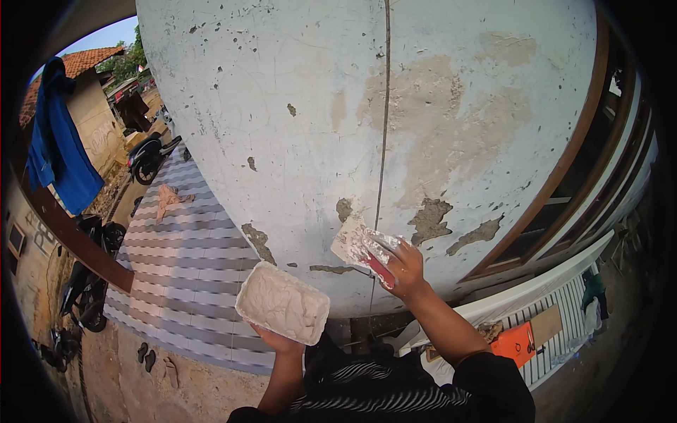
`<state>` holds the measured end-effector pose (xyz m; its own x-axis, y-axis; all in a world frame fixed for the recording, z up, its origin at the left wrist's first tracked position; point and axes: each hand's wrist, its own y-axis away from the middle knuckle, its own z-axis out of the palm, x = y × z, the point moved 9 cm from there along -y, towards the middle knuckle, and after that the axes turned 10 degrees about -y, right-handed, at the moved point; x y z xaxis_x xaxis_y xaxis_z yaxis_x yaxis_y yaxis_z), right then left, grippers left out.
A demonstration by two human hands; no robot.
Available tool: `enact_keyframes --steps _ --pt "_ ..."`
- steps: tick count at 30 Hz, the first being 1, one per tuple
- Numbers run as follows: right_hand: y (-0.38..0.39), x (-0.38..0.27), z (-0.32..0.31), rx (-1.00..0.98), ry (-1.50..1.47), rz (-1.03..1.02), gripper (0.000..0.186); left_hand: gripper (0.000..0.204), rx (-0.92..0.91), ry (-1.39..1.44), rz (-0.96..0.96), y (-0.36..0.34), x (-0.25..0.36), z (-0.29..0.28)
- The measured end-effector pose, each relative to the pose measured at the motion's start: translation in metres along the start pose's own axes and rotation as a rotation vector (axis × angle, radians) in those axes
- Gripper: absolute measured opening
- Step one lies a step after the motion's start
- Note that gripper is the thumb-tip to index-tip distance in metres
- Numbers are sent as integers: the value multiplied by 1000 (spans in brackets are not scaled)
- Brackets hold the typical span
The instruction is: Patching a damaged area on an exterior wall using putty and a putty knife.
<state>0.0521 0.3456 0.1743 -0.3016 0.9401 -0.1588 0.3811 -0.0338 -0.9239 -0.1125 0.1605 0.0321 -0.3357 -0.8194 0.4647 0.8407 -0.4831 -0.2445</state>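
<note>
My left hand (281, 343) holds a white rectangular tub (322, 327) from below, with its fingers mostly hidden under it. Pale, thick putty (282, 299) fills the tub, its surface uneven. In my right hand (402, 265), smeared with white, is a putty knife (349, 241) with a red handle and a putty-coated blade. The blade lies at or very near the wall (310, 162), just below a small bare patch (343, 209); contact is hard to tell. Larger chipped patches (430, 221) lie right of the knife, and beige smoothed areas (451, 120) spread above.
A dark cable (386, 113) runs down the wall behind the knife. To the right are a brown window frame (543, 204) and a white slatted bench (564, 314) bearing an orange bag (515, 343). Tiled floor (183, 282) stretches left, with parked motorbikes (147, 158) beyond.
</note>
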Motion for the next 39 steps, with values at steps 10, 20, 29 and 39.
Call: enact_keyframes --steps 10,20,29,39 --pt "21 25 13 -102 62 82 36 79 25 -55 -16 -5 -7 -4" --pt "-2 18 -7 78 -92 111 41 77 -10 0 -39 -4 -12 5" --pt "9 28 2 63 -56 149 45 77 7 11 -21 0 -12 0" --pt "1 61 2 71 -200 418 47 77 38 -50 -32 0 -15 -2"
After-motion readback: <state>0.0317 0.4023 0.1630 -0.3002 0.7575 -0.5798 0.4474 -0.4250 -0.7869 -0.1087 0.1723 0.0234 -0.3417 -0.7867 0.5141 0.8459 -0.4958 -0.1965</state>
